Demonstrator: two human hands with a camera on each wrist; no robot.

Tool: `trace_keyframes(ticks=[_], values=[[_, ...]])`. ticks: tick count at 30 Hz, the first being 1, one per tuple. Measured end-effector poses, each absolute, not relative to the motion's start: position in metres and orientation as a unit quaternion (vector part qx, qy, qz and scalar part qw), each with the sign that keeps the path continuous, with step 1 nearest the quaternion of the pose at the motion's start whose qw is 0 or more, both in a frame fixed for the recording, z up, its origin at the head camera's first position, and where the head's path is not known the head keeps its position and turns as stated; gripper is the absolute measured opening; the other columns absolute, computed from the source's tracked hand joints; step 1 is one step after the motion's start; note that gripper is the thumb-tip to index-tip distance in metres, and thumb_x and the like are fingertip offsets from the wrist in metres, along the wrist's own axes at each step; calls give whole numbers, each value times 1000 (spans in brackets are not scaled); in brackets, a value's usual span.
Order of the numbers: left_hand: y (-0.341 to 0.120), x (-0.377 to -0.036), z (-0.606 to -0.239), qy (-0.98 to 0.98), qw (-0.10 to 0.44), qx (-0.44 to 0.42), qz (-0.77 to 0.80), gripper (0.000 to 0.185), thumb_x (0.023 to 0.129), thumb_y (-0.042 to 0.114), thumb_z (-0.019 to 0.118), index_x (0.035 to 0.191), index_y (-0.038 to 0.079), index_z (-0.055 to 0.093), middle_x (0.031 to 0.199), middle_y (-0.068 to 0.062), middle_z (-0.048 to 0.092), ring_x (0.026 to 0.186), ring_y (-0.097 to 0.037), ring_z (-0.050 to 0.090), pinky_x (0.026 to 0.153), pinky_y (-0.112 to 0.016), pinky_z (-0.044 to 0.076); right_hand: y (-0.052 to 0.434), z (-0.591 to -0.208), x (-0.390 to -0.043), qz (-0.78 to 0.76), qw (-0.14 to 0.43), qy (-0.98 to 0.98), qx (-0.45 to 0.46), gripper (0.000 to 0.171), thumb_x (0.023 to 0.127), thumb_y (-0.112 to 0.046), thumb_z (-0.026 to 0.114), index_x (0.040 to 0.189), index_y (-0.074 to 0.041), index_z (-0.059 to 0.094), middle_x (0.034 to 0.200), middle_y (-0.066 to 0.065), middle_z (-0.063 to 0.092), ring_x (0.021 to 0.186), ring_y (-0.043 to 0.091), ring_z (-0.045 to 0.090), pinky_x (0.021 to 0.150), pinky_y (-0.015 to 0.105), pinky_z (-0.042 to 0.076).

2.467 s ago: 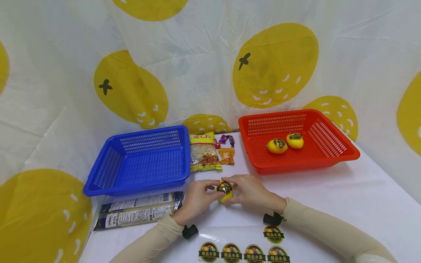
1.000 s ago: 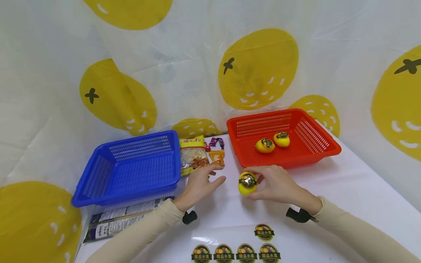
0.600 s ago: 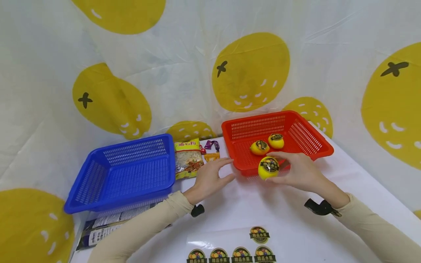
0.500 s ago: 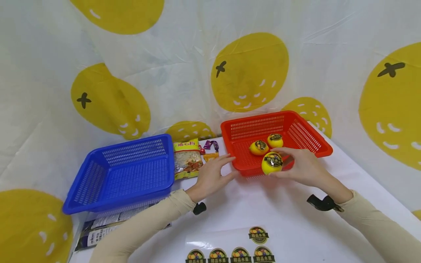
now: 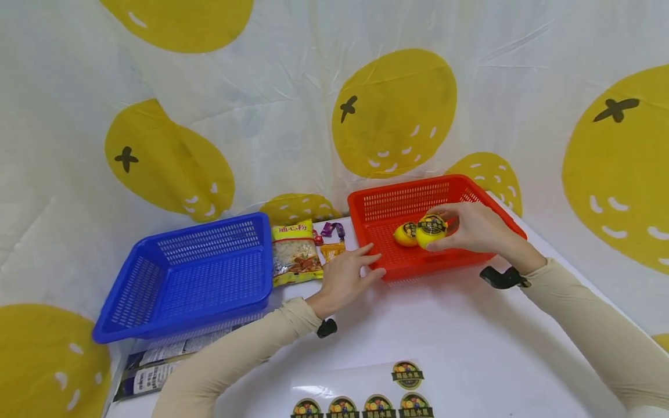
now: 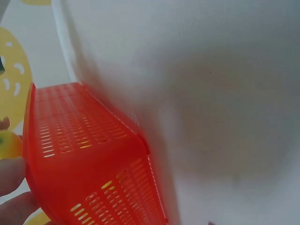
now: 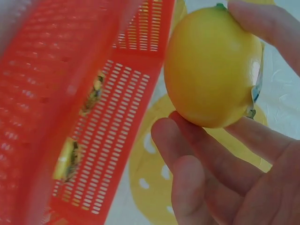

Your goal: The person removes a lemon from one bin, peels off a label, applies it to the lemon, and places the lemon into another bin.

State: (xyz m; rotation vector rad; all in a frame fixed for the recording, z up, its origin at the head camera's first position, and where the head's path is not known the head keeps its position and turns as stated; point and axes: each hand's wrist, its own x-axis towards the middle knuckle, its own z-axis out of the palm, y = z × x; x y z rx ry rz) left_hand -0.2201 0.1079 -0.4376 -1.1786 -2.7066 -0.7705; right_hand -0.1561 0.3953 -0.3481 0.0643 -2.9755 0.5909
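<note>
My right hand [image 5: 473,227] pinches a yellow lemon [image 5: 431,231] with a round black-and-gold fruit sticker and holds it over the red basket [image 5: 425,268]. The right wrist view shows the held lemon [image 7: 211,70] close up, green stem end uppermost, with a sticker edge lifting from its side. Another stickered lemon [image 5: 403,235] lies in the basket, beside the held one in the head view. A further one is hidden there, but part of it shows in the right wrist view. My left hand [image 5: 347,277], fingers extended, is at the basket's left front corner, fingertips [image 6: 10,177] by the rim.
A blue basket [image 5: 209,284] stands at the left, over long labelled packs [image 5: 151,377]. Between the baskets lie a bag of pasta [image 5: 295,252] and several wrapped sweets [image 5: 331,251]. A sticker sheet [image 5: 334,383] lies at the front of the white table.
Both hands were at the lemon at first. The left let go and moved to the red basket's corner; the right carried the lemon rightward and away, over the basket.
</note>
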Motion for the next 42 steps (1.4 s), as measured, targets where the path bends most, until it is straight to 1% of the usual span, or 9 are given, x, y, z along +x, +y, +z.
trace_keyframes(ticks=[6, 12, 18, 22, 25, 29, 32, 38, 42], values=[[109, -221, -439, -890, 57, -380, -246, 42, 97, 49, 66, 133, 28, 70, 148, 5, 61, 119, -25, 69, 53, -17, 41, 390, -343, -188, 180, 54, -981, 40, 73, 72, -58, 88, 130, -18, 69, 114, 11, 74, 99, 26, 67, 78, 38, 54], [111, -221, -440, -895, 54, -370, -242, 43, 97, 50, 66, 133, 29, 69, 149, 8, 60, 111, -24, 71, 46, -19, 38, 385, -344, -218, 177, 38, -983, 25, 76, 71, -62, 87, 132, -21, 69, 120, 12, 73, 106, 29, 65, 83, 47, 55], [112, -222, -444, -895, 52, -368, -248, 43, 96, 50, 67, 134, 29, 68, 149, 9, 59, 107, -23, 72, 47, -19, 39, 380, -352, -246, 174, 26, -984, 28, 80, 73, -62, 85, 137, -17, 65, 125, 16, 72, 109, 32, 65, 87, 52, 56], [113, -220, -443, -893, 50, -367, -255, 43, 96, 49, 67, 134, 29, 68, 148, 9, 60, 107, -23, 72, 50, -17, 40, 378, -358, -262, 172, 23, -984, 28, 80, 73, -62, 85, 137, -17, 65, 124, 14, 72, 108, 31, 64, 89, 54, 55], [113, -219, -442, -891, 50, -368, -261, 43, 96, 49, 67, 134, 29, 68, 148, 8, 60, 105, -23, 72, 51, -16, 40, 378, -362, -273, 177, 23, -983, 32, 78, 73, -59, 86, 136, -18, 65, 131, 11, 69, 113, 31, 62, 94, 59, 54], [114, -217, -442, -888, 50, -373, -264, 43, 96, 47, 68, 134, 28, 68, 147, 7, 61, 104, -24, 73, 49, -17, 40, 378, -369, -283, 182, 18, -982, 37, 76, 73, -56, 87, 135, -18, 66, 134, 10, 67, 114, 32, 61, 96, 60, 53], [114, -215, -442, -887, 53, -376, -263, 43, 96, 47, 68, 134, 27, 69, 147, 6, 61, 102, -24, 73, 47, -18, 39, 379, -376, -287, 182, 12, -982, 43, 77, 74, -56, 87, 136, -16, 66, 128, 11, 71, 109, 30, 65, 94, 57, 55], [113, -212, -442, -886, 59, -377, -262, 42, 96, 47, 68, 133, 28, 69, 147, 8, 61, 90, -20, 72, 45, -19, 38, 382, -387, -293, 196, 0, -977, 80, 76, 73, -54, 89, 136, -19, 66, 125, 11, 73, 109, 28, 68, 98, 56, 55], [112, -211, -441, -886, 59, -377, -263, 41, 96, 47, 68, 133, 29, 69, 148, 8, 60, 93, -20, 72, 45, -18, 39, 381, -394, -297, 202, -26, -973, 104, 76, 71, -51, 91, 135, -20, 66, 126, 10, 73, 112, 28, 66, 102, 57, 53]])
